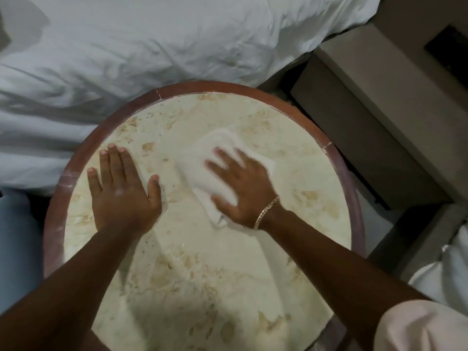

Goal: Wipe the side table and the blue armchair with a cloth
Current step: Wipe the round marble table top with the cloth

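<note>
The round side table (pixel 304 153) has a cream marble top and a reddish-brown wooden rim. A folded white cloth (pixel 202 160) lies on the top, right of the middle. My right hand (pixel 243 188) presses flat on the cloth with fingers spread and looks motion-blurred. My left hand (pixel 121 188) rests flat on the bare marble near the left rim, fingers apart, holding nothing. A pale blue surface (pixel 17 244) shows at the left edge; I cannot tell whether it is the armchair.
A bed with rumpled white sheets (pixel 126 46) runs along the far side, touching the table rim. A beige nightstand (pixel 395 102) stands at the right. More white bedding (pixel 453 272) lies at the lower right.
</note>
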Demonstrator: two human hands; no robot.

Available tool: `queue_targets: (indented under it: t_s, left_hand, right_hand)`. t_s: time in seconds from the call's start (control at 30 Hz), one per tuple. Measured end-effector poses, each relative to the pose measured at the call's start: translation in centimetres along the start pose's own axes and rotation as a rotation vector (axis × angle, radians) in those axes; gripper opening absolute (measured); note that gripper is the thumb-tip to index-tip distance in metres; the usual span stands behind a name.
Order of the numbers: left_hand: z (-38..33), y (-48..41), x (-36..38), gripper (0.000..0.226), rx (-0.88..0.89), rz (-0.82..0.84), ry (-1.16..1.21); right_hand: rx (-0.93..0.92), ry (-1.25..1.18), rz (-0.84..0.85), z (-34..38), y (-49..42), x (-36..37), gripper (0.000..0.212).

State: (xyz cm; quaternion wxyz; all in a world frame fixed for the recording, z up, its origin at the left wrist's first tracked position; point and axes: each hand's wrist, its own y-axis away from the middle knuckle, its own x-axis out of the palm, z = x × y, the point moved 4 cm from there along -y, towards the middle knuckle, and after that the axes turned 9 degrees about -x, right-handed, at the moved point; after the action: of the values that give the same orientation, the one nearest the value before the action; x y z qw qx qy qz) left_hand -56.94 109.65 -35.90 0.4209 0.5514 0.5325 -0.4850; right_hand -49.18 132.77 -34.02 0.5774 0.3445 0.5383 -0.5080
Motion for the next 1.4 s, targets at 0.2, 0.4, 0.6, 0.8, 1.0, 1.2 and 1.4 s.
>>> queue_targets:
  t_s: [0.2, 0.4, 0.6, 0.8, 1.0, 1.2, 1.4]
  left_hand:
    - [0.3, -0.3, 0.7, 0.082, 0.012, 0.001, 0.034]
    - [0.3, -0.2, 0.2, 0.083, 0.040, 0.026, 0.049]
    - [0.6, 0.0, 0.5, 0.081, 0.060, -0.001, 0.066]
    - [1.0, 1.0, -0.3, 0.088, 0.188, 0.130, 0.029]
    - [2.7, 3.4, -2.7, 0.092, 0.236, 0.486, 0.083]
    - [3.3, 9.2, -7.5, 0.052, -0.432, 0.457, 1.093]
    - [-0.2, 17.6, -6.2, 0.063, 0.242, 0.223, 0.342]
  right_hand:
    - [1.218, 0.109, -0.226, -5.8, 7.7, -2.6, 0.073]
    - [0.064, 0.003, 0.023, 6.3, 11.1, -0.6, 0.073]
    - [1.041, 0.045, -0.195, 2.0, 18.2, -3.7, 0.074]
    - [0.627, 0.074, -0.031, 12.3, 19.4, -0.6, 0.077]
    - [0.987, -0.079, -0.065, 23.0, 13.4, 1.6, 0.081]
    - [0.857, -0.283, -0.164, 25.7, 8.3, 0.8, 0.060]
    - [0.900, -0.173, -0.219, 14.8, 12.6, -0.9, 0.043]
